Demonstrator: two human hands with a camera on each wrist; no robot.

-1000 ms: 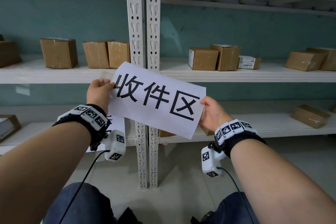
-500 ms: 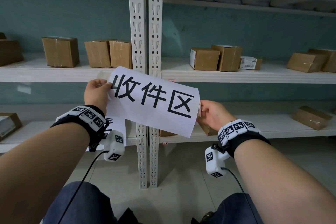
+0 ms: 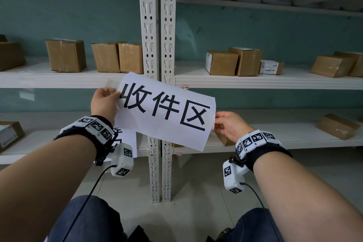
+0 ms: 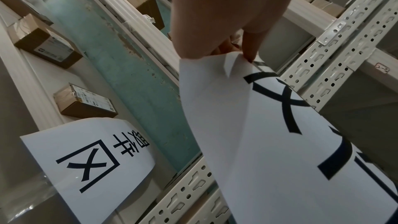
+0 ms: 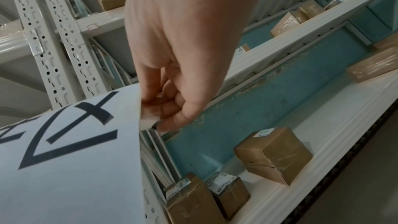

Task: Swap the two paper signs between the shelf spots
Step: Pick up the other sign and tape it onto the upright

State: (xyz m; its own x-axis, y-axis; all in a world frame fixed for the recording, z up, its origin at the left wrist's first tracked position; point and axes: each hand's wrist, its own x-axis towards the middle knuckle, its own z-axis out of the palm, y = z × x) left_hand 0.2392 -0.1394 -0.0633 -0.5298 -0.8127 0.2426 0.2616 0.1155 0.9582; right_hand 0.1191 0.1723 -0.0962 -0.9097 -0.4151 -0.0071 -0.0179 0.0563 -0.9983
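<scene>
Behind, white shelves [image 3: 255, 81], brown boxes [image 3: 65, 56], teal wall [image 3: 275, 33].

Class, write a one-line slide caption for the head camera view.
Both hands, left and right, hold a paper sign by its ends before shelves of cardboard boxes.

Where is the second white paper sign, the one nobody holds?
In the left wrist view, the second white paper sign hangs lower left, from the lower shelf's front edge, left of the perforated white upright post.
</scene>
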